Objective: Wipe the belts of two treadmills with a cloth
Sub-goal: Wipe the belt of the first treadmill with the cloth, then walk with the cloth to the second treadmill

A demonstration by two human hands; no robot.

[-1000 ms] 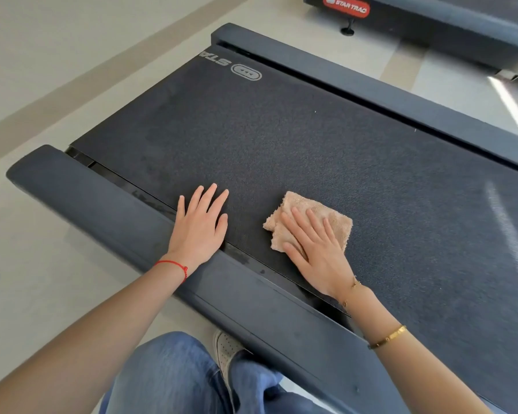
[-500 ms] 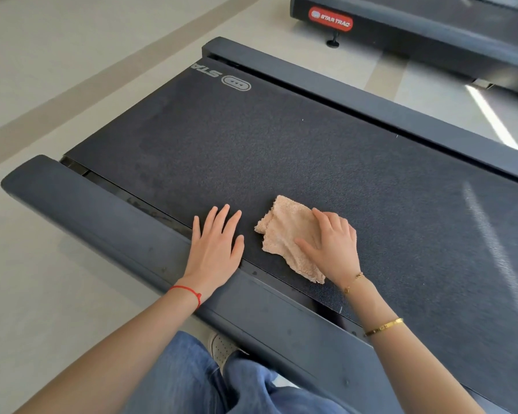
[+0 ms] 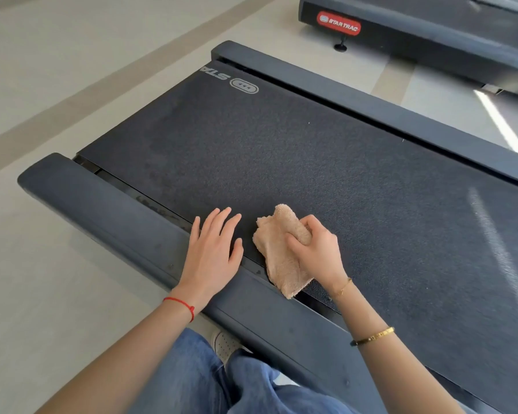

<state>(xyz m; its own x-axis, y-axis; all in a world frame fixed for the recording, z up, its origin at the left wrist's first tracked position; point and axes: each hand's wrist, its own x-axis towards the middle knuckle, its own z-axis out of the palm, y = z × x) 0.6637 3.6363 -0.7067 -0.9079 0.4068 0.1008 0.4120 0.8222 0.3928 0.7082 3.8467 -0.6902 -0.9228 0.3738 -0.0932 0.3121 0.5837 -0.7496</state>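
My right hand (image 3: 314, 252) bunches the cloth (image 3: 277, 255) at lower centre, ready to wipe. My left hand (image 3: 211, 249) lies flat, fingers spread, bracing on the belt (image 3: 311, 162).

The scene is evenly lit by bright daylight, and shadows are kept soft. Pale streaks of glare are cast across the belt (image 3: 311, 174) and floor (image 3: 503, 124) at right. Straight edges are bowed slightly by the wide lens.

Pale floor (image 3: 57, 70) with tan stripe (image 3: 81, 94); jeans (image 3: 198, 380), white shoe (image 3: 225, 345).

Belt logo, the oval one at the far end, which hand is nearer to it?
Left. The left hand lies flat on the belt's near edge below the logo; the right hand grips the cloth further right.
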